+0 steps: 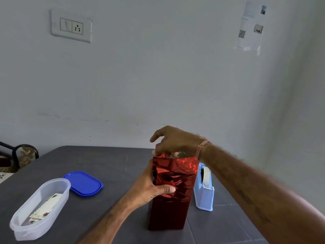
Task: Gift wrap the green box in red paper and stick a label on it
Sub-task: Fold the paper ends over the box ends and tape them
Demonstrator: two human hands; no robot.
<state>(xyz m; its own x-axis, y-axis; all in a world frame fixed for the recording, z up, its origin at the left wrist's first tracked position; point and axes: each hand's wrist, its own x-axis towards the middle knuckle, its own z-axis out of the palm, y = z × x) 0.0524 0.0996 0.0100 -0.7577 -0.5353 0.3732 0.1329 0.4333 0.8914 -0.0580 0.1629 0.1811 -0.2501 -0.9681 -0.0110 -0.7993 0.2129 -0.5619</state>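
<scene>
Now left hand [149,189] grips box [182,154], right hand [174,141] pinches paper [174,199]; tub [35,231] (open) holds labels [45,206].

1 view only, from a camera worn on the person's head. It faces forward and slightly down, across the grey bench [109,166] toward a pale wall [158,76] that fills the upper 2 thirds of the picture. The bench takes the lower third. The left forearm [109,221] enters from the bottom edge and the right forearm [255,182] from the lower right, both close to the lens. The red-wrapped box [172,199] stands near, low and just right of centre. The wide lens tilts the switch plate [71,26] at upper left.
</scene>
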